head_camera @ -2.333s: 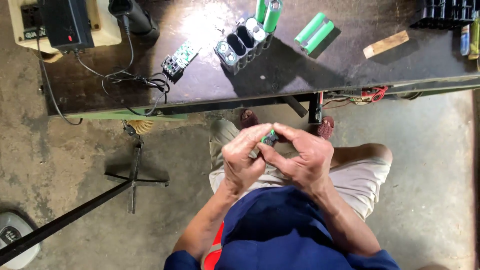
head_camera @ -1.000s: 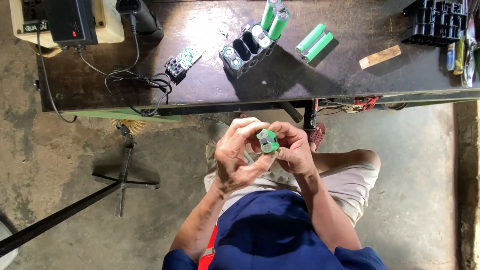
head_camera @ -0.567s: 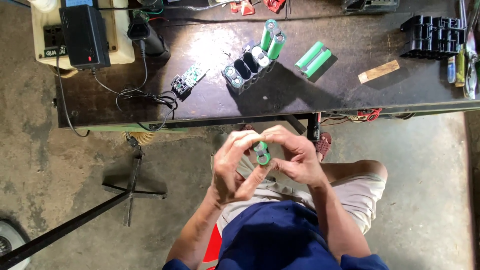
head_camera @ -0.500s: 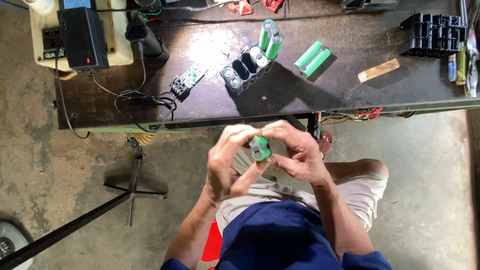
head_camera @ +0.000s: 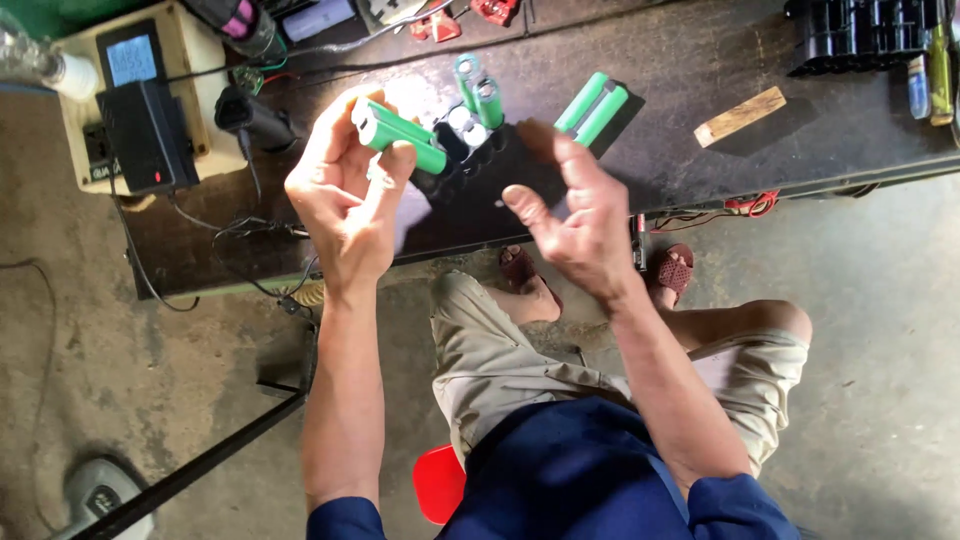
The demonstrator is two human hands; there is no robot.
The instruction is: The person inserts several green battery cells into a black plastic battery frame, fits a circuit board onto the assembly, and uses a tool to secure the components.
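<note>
Dark worktable (head_camera: pixel 700 150) stands on stained grey concrete floor (head_camera: pixel 880 330).

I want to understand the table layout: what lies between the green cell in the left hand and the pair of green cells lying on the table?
In the head view, between the green cell in the left hand and the lying pair of green cells sits a black battery holder with two upright green cells.

Dark workbench (head_camera: pixel 700 140) bears green cells (head_camera: pixel 593 108), wood block (head_camera: pixel 740 116).
</note>
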